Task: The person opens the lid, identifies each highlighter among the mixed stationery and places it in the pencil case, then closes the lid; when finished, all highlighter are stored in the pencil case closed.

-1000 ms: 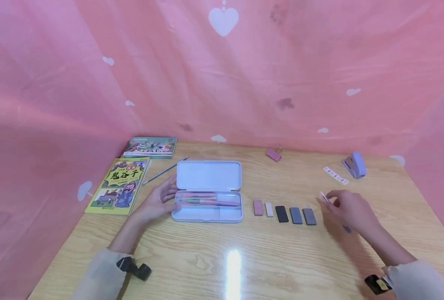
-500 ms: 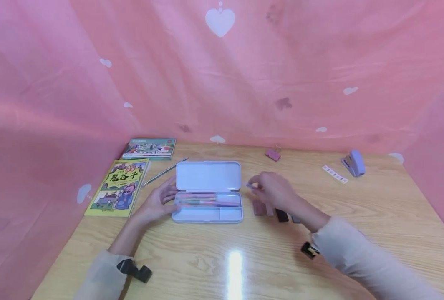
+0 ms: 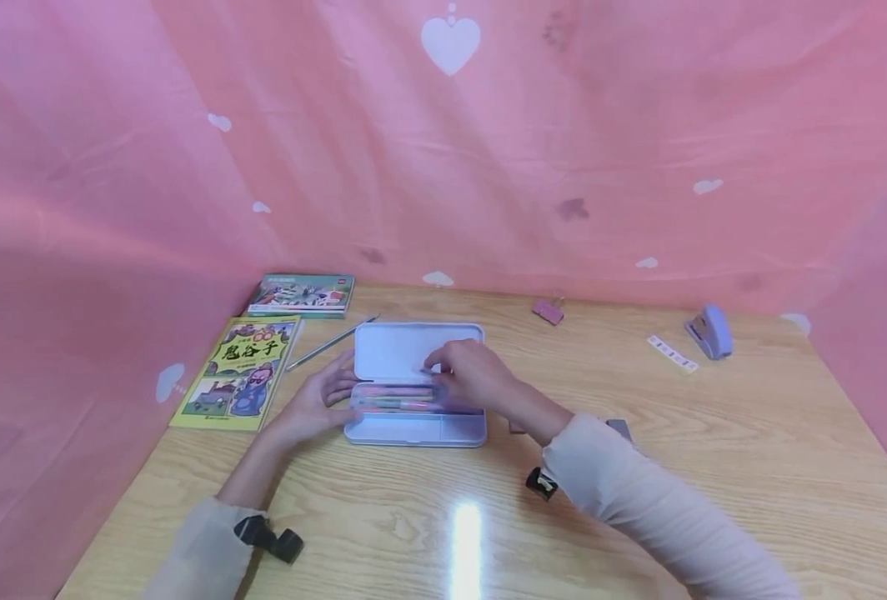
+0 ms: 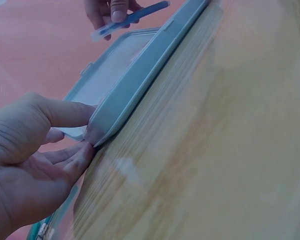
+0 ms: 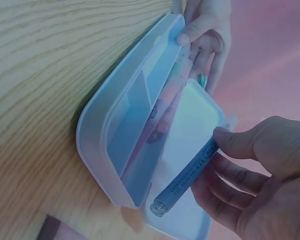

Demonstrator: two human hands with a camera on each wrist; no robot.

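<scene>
A pale blue pencil case [image 3: 391,428] lies with its lid [image 3: 391,350] raised back. My left hand [image 3: 314,408] holds its left end, thumb [image 4: 72,112] at the rim and fingers low against the corner. Above the case, my right hand [image 3: 473,373] pinches a slim blue marker pen [image 5: 187,175] with printed lettering and a clear end. Several pastel pens [image 5: 165,97] fill the long back compartment. In front of them are two shallow compartments with nothing visible in them. My right forearm hides most of the row of small blocks beside the case.
A grey block [image 3: 619,428] shows past the right sleeve. Farther back lie a pink binder clip [image 3: 548,312], a patterned white strip [image 3: 672,353] and a purple stapler [image 3: 709,332]. On the left are a yellow book [image 3: 237,372], green books [image 3: 301,295] and a slim silver rod [image 3: 331,343].
My right hand has carried the marker pen left from the table's right side, across the row of blocks, to above the pencil case. My left hand has stayed on the case.
</scene>
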